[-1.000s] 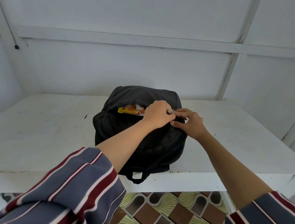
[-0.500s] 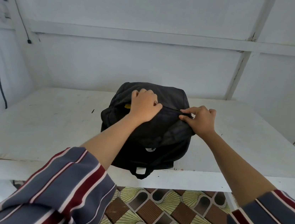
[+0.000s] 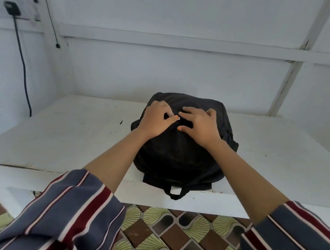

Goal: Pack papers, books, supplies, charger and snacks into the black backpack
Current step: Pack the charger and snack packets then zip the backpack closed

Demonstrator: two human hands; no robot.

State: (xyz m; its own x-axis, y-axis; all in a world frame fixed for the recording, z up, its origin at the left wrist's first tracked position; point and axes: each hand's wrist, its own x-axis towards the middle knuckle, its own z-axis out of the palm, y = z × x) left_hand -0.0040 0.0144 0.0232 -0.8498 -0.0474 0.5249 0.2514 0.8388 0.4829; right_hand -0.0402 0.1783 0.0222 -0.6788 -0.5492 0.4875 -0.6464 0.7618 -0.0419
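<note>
Patterned floor tiles (image 3: 166, 239) were seen nearest, below the front edge of a white table (image 3: 65, 133), with striped sleeves (image 3: 65, 216) at the lower corners. On the table, close to that edge, the black backpack (image 3: 176, 157) was laid, its carry loop (image 3: 174, 192) hung over the edge. On the bag's upper part, the left hand (image 3: 156, 121) was curled, thumb and forefinger pinched together on a small metal zipper pull (image 3: 174, 116). Just beside it, the right hand (image 3: 199, 127) was pressed on the fabric, fingers spread apart, nothing held. Behind, a dark cable (image 3: 24, 70) was hung down the white wall (image 3: 166, 73) from a black plug (image 3: 12, 8).
</note>
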